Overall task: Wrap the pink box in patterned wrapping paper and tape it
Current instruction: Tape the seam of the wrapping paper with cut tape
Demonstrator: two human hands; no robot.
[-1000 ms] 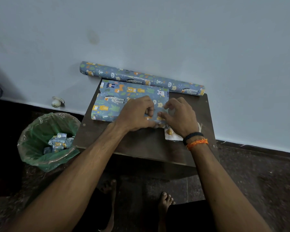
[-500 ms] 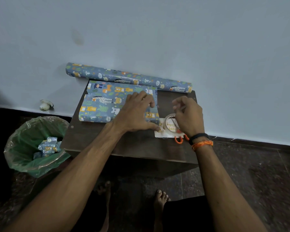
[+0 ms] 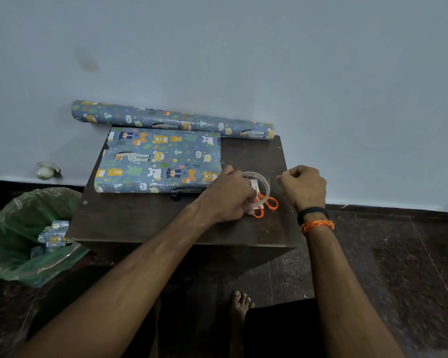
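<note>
A bare foot (image 3: 239,304) is showing on the dark speckled floor (image 3: 398,267) at the bottom of the view, just in front of the dark wooden bench (image 3: 145,220). Both forearms are reaching forward over the near edge of the bench. The right wrist is wearing a black band (image 3: 312,212) and an orange thread (image 3: 317,225). The left hand (image 3: 228,196) is curling its fingers round the near side of a clear tape roll (image 3: 259,187), holding it down on the bench. The right hand (image 3: 302,186) is sitting just to the right of the roll with its fingers bunched in a pinch; the strip of tape itself is too clear to make out. Orange-handled scissors (image 3: 267,204) are lying under and beside the roll, next to a small white paper (image 3: 254,186) showing through its ring.

Down to the left of the bench, a bin lined with a green bag (image 3: 13,244) is holding scraps of patterned paper (image 3: 52,236).

Further back on the left half of the bench, the box is lying flat, fully covered in blue wrapping paper (image 3: 161,161) printed with animals, so no pink is showing. Its right end is just beside the left hand. Behind it, a roll of the same paper (image 3: 171,119) is lying along the far edge of the bench against the pale wall (image 3: 243,47), its left end overhanging. A small white object (image 3: 47,170) is sitting low against the wall on the left
</note>
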